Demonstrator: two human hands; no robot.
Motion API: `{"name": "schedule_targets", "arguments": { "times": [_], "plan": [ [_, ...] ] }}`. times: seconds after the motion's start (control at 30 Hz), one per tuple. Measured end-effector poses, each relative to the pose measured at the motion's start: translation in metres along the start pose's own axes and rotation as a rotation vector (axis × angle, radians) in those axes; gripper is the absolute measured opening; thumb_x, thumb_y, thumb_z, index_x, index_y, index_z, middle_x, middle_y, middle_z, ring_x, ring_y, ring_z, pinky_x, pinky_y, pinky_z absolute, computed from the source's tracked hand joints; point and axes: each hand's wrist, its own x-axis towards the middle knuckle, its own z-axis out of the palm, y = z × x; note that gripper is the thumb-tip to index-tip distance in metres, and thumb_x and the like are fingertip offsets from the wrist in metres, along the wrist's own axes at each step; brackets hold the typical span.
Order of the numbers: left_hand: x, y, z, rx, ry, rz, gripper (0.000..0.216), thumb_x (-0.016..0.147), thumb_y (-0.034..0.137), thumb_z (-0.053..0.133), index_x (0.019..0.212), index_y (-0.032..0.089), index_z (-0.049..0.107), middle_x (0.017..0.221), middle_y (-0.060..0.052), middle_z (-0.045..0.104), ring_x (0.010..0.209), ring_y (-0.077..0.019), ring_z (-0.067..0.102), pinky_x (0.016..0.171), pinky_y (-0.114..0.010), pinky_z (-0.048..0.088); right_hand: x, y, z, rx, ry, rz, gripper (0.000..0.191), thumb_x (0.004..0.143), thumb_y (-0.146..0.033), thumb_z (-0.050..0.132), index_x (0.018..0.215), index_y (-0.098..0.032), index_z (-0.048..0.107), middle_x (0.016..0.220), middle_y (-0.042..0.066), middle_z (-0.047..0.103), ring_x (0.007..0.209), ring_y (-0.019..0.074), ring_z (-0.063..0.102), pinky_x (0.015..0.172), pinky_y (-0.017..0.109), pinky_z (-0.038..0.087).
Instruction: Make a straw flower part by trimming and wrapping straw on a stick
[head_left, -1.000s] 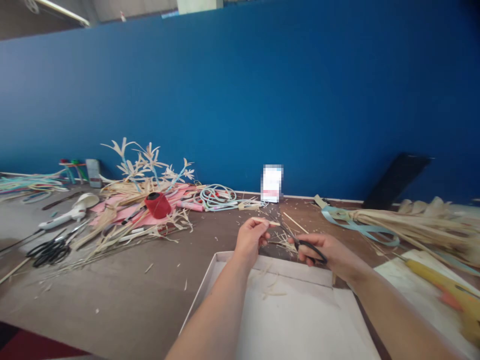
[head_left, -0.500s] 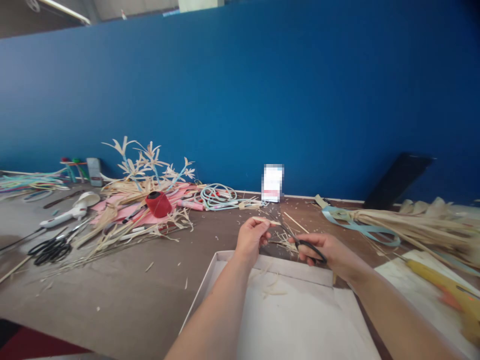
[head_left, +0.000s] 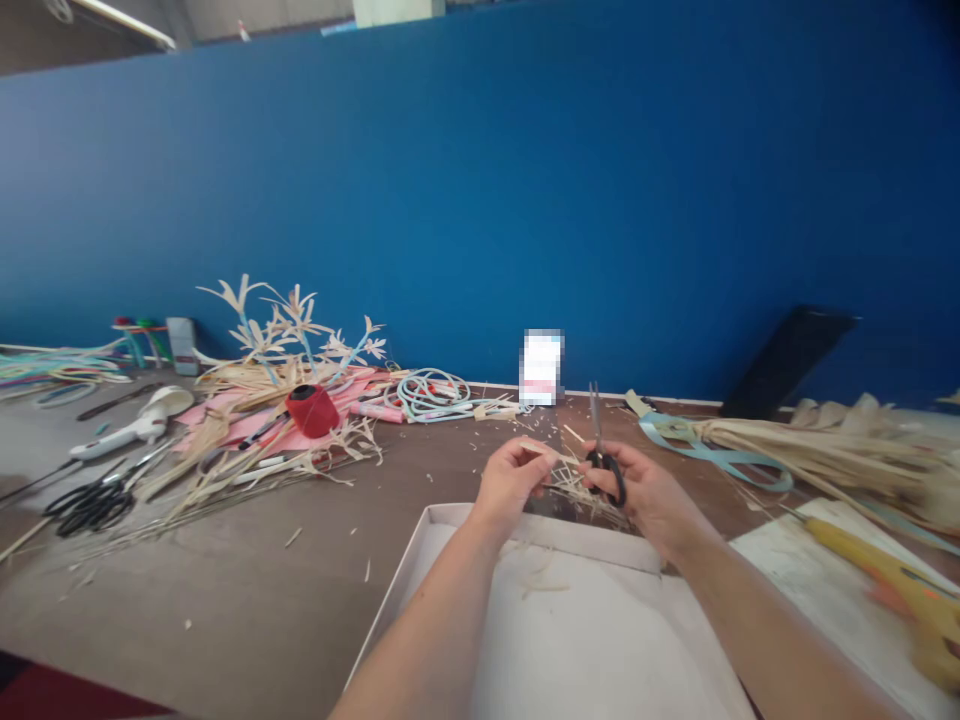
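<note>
Pinched in the fingers of my left hand (head_left: 511, 482) is a thin pale straw strip (head_left: 541, 452), its end reaching toward my right hand. My right hand (head_left: 651, 492) is closed around the black handles of a pair of scissors (head_left: 604, 470), whose blades point up and away from me. Both hands are above the far edge of a shallow white box (head_left: 585, 640). Just beyond that edge, under the hands, lies a small heap of straw cuttings (head_left: 581, 484). A few pale scraps (head_left: 544, 588) lie inside the box.
Straw flowers (head_left: 296, 320) on blue stems, a red thread spool (head_left: 313, 412) and black scissors (head_left: 90, 503) lie left. A lit phone (head_left: 541, 366) leans on the blue partition (head_left: 480, 200). At right are a straw bundle (head_left: 780, 440), blue ribbon (head_left: 720, 460) and a yellow tool (head_left: 877, 570).
The scissors have swung from pointing left at the strip to pointing upward, away from it. My right hand has turned with them. The left hand keeps hold of the strip.
</note>
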Motion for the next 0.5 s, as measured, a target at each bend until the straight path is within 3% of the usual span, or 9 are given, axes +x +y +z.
{"name": "schedule_targets", "arguments": {
  "times": [0.13,0.3,0.5],
  "plan": [
    [-0.004,0.000,0.009,0.053,-0.038,-0.006,0.021,0.066,0.031,0.067,0.074,0.014,0.058,0.057,0.002,0.052,0.050,-0.0064,0.045,0.044,-0.018,0.034,0.000,0.004,0.003,0.087,-0.037,-0.017,0.043,0.063,-0.032,0.074,0.101,-0.021,0.058,0.076,0.000,0.060,0.066,0.0130,0.056,0.060,0.024,0.044],
    [-0.006,-0.002,0.012,0.111,-0.049,-0.016,0.022,0.065,0.032,0.067,0.074,0.014,0.058,0.056,0.002,0.051,0.048,-0.0056,0.042,0.043,-0.017,0.032,0.002,0.007,-0.001,0.068,0.011,-0.050,0.042,0.063,-0.031,0.074,0.100,-0.021,0.057,0.070,-0.002,0.058,0.060,0.0105,0.053,0.057,0.023,0.042],
    [-0.008,0.000,0.013,0.146,-0.072,-0.023,0.023,0.064,0.034,0.067,0.072,0.014,0.059,0.058,0.001,0.053,0.050,-0.0067,0.045,0.044,-0.018,0.034,0.001,0.003,-0.002,0.011,-0.022,-0.042,0.045,0.063,-0.034,0.074,0.102,-0.021,0.055,0.075,0.000,0.061,0.063,0.0119,0.055,0.058,0.024,0.043]
  ]
}}
